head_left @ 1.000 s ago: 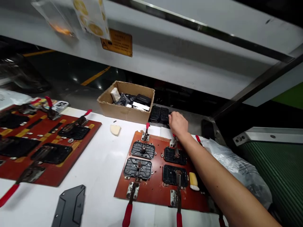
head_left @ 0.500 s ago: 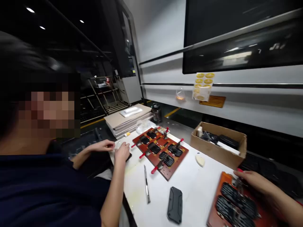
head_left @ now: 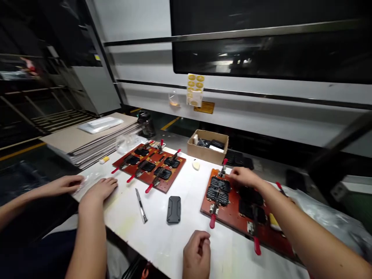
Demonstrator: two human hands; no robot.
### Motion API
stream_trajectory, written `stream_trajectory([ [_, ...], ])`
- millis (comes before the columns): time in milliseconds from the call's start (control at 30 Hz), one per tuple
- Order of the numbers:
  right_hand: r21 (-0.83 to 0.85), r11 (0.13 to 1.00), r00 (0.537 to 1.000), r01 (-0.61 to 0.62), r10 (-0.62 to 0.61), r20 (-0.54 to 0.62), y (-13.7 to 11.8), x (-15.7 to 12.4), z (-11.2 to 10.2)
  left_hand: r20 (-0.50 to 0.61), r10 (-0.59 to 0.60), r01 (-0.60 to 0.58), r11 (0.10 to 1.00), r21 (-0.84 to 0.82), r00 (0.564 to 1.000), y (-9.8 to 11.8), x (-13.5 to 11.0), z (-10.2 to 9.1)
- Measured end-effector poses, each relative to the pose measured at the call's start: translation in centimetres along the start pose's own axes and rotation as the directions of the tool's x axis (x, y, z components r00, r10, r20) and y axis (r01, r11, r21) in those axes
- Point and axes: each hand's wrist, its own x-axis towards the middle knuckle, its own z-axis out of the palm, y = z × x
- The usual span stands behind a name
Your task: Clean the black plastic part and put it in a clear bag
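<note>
My left hand (head_left: 197,254) rests on the white tabletop (head_left: 186,182) at the front, its fingers curled in a loose fist with nothing visible inside. My right hand (head_left: 245,177) reaches over the right-hand brown fixture board (head_left: 232,221), fingers bent together beside a toggle clamp (head_left: 223,170) whose red handle stands up. Whatever those fingertips grip, if anything, is hidden. Ribbed black parts (head_left: 219,190) sit on this board, and other red-handled clamps (head_left: 213,221) lie along its front edge. My forearm covers part of the board.
A co-worker's hands (head_left: 97,192) handle clear plastic at left, near a second fixture board (head_left: 171,178). Between lie a utility knife (head_left: 141,206) and a dark grey case (head_left: 174,210). Behind are a cardboard box (head_left: 205,153), stacked cardboard sheets (head_left: 95,139) and a dark jar (head_left: 146,124).
The view has swung to the right, bringing my left hand and the whole right-hand board into frame. My right hand has left the red clamp handle for a spot just beside it.
</note>
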Motion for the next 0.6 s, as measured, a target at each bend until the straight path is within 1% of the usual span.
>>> stream_trajectory([
  [67,-0.048,0.998,0.995,0.043,-0.039,0.088,-0.2,-1.2,1.2,0.002,0.012,-0.012,1.0,0.001,1.0,-0.1,0.1,0.4],
  [133,-0.072,0.993,0.989,0.095,-0.086,0.117,-1.1,-2.3,2.4,-0.008,0.026,-0.026,1.0,0.011,1.0,0.1,0.5,0.1],
  [200,-0.075,0.988,0.989,0.133,-0.127,0.079,-2.2,-3.4,2.7,-0.022,0.036,-0.035,0.999,0.022,0.999,0.3,0.7,-0.3],
  [267,-0.048,0.985,0.987,0.163,-0.163,0.004,-3.1,-4.9,2.2,-0.035,0.04,-0.039,0.999,0.024,0.999,0.4,0.8,-0.7],
  [333,0.009,0.985,0.982,0.175,-0.173,-0.082,-3.8,-7.4,1.3,-0.042,0.041,-0.041,0.999,0.012,0.998,0.6,0.7,-1.0],
  [400,0.089,0.981,0.976,0.173,-0.158,-0.147,-4.3,-11.3,1.1,-0.045,0.041,-0.041,0.999,0.0,0.998,1.0,0.4,-1.1],
  [433,0.128,0.977,0.975,0.17,-0.148,-0.165,-4.4,-13.7,1.7,-0.039,0.038,-0.038,0.999,-0.013,0.999,1.3,0.1,-1.0],
  [467,0.18,0.969,0.974,0.171,-0.138,-0.18,-4.4,-16.4,2.6,-0.019,0.033,-0.033,0.998,-0.047,0.999,1.7,-0.4,-0.7],
  [500,0.235,0.957,0.973,0.173,-0.13,-0.188,-4.4,-19.3,4.1,0.025,0.028,-0.025,0.994,-0.106,0.999,2.0,-1.0,-0.4],
  [533,0.302,0.937,0.973,0.175,-0.119,-0.198,-4.3,-22.1,5.9,0.098,0.025,-0.006,0.983,-0.184,0.995,2.3,-1.8,0.1],
  [567,0.41,0.893,0.97,0.184,-0.098,-0.222,-4.3,-24.8,8.0,0.199,0.02,0.035,0.963,-0.266,0.98,2.6,-2.7,0.6],
  [600,0.489,0.854,0.971,0.178,-0.072,-0.229,-4.2,-27.2,10.1,0.315,0.005,0.104,0.939,-0.329,0.949,2.8,-3.6,1.1],
])
